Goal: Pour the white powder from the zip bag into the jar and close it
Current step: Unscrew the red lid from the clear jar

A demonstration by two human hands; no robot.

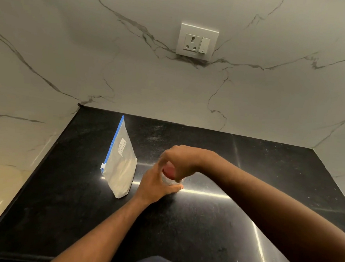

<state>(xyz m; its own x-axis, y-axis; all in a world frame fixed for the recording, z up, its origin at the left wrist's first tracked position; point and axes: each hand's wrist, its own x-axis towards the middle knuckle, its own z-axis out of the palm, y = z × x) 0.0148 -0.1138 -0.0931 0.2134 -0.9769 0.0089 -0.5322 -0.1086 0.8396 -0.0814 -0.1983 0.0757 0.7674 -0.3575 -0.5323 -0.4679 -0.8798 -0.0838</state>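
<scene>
Together, two bare hands work at a small clear jar point(171, 179) standing near the middle of a black stone countertop point(242, 229). From above, the right hand point(180, 162) covers the jar's red lid point(168, 169), fingers curled down around its edge and closed on it. Lower down, the left hand point(156, 186) wraps the jar's transparent body, its thumb pressed along the near side at the base. Most of the jar is hidden between the two hands, so what it contains cannot be made out, and the hands are slightly blurred.

Just to the left of the jar, apart from both hands, a zip bag point(120, 164) lies on the countertop with white powder filling its lower part. A blue zip strip with a white slider runs along the bag's left edge, and a small white label with handwriting too small to read sits on its upper face.

Bright streaks of reflected light cross the polished surface around the jar. Behind the counter rises a white marble-patterned wall point(91, 52) with grey veins, bearing a white socket and switch plate point(197, 42) directly above the work area.
</scene>
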